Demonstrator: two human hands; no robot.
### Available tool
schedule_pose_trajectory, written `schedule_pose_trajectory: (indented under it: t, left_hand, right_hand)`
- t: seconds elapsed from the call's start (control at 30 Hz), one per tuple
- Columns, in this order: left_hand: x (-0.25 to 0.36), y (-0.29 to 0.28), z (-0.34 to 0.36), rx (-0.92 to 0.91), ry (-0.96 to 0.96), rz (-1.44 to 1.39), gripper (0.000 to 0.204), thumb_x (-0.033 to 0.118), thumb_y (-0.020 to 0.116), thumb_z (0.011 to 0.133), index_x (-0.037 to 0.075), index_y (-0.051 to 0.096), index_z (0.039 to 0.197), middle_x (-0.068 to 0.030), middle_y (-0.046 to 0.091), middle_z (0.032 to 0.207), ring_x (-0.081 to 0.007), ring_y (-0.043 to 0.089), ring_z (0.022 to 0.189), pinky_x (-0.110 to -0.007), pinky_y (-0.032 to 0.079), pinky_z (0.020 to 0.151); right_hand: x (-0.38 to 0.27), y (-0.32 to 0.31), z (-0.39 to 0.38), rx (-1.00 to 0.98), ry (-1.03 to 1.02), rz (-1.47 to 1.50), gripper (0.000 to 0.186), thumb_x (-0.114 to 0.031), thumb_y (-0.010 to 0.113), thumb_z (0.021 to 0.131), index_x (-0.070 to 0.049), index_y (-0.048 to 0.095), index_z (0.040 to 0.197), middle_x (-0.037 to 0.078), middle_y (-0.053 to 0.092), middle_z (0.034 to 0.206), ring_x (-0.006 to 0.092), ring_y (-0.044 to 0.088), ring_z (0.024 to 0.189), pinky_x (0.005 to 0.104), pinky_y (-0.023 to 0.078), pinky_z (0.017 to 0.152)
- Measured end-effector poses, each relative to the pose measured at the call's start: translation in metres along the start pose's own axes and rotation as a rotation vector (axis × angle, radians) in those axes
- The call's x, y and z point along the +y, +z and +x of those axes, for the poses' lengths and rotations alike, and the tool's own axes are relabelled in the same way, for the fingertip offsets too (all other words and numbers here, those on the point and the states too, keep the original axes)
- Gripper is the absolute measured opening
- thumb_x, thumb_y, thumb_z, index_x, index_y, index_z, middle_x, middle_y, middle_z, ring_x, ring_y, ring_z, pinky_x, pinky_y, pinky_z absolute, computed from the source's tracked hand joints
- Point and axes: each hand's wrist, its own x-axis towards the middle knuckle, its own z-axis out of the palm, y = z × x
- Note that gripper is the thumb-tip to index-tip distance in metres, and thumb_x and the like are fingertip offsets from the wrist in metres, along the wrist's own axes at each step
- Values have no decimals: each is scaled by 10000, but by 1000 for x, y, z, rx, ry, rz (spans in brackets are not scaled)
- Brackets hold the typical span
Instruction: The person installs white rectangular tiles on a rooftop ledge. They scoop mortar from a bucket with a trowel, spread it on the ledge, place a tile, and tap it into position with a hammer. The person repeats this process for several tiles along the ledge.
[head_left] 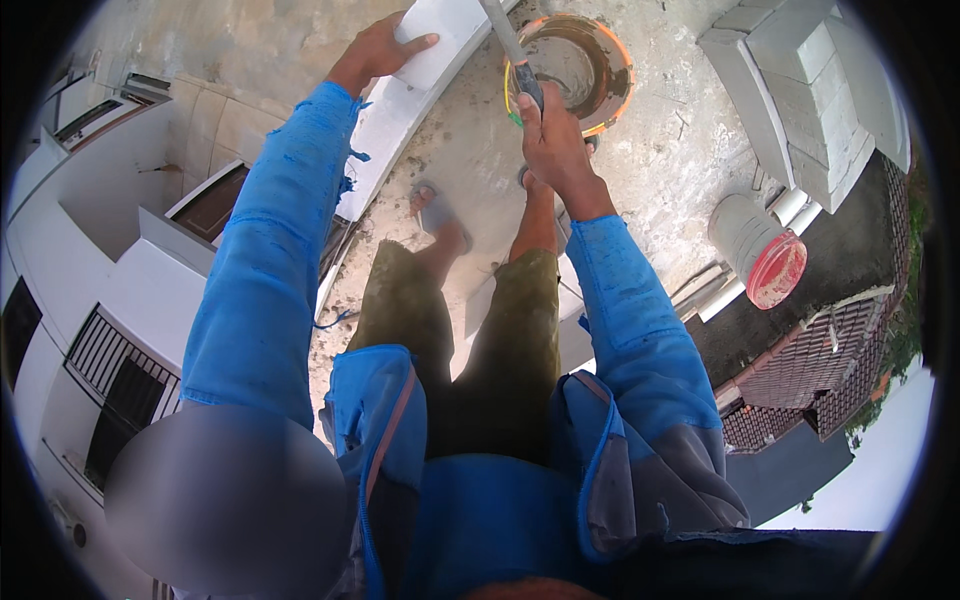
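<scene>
My left hand [378, 52] grips the edge of a white block [445, 38] at the top, its thumb lying across the block's pale face. The block is at the upper part of a long white ledge [385, 165]. My right hand [562, 145] is closed round the dark handle of a tool with a long grey shaft [505, 35]. The tool's far end is cut off by the top of the view, so its kind cannot be told. Just beyond my right hand stands a round tub [628, 75] with an orange rim and wet grey mortar inside.
Grey blocks [800, 85] are stacked at the upper right. Below them a whitish bucket [740, 232] with a red end lies tilted near pale pipes. My sandalled feet [440, 215] stand on rough concrete. White buildings [90, 260] and tiled roofs [810, 365] lie beyond the edges.
</scene>
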Motion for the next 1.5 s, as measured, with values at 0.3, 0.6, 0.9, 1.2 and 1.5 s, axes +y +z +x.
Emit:
schedule_pose_trajectory:
  t: [0.3,0.6,0.9,1.2,1.5]
  left_hand:
    - [-17,7,-5,26,-32,-6,888,614,798,953,56,543,1597,-245,727,1379,-370,731,1249,-491,580,1064]
    - [-7,-5,-12,-9,-51,-55,894,580,822,948,53,529,1608,-249,720,1391,-366,724,1261,-486,574,1080]
    - [-1,-7,-7,-25,-85,-38,839,528,833,962,24,558,1573,-238,729,1374,-340,730,1226,-476,576,1044]
    - [3,-8,-7,-10,-61,-138,827,578,839,930,77,606,1546,-223,756,1338,-350,757,1195,-463,591,1027]
    - [-22,0,-8,55,-62,20,856,601,825,933,80,585,1568,-236,746,1345,-352,748,1204,-466,585,1039]
  right_hand:
    - [1,19,-1,-97,86,-62,431,-417,480,1160,11,515,1201,346,717,892,598,681,851,656,515,769]
    - [-44,117,-74,226,796,1192,514,-591,360,1175,-108,528,1123,10,494,728,149,548,593,390,461,523]
    - [-23,203,-23,103,1046,1879,526,-628,322,1170,-148,517,1078,-14,462,754,136,414,562,334,378,537]
    - [-24,192,-12,61,1070,1785,517,-631,352,1161,-140,485,1070,17,461,776,143,425,594,357,403,544]
    - [-16,73,-47,323,64,214,408,-389,503,1169,-2,541,1292,107,605,769,301,612,611,461,517,602]
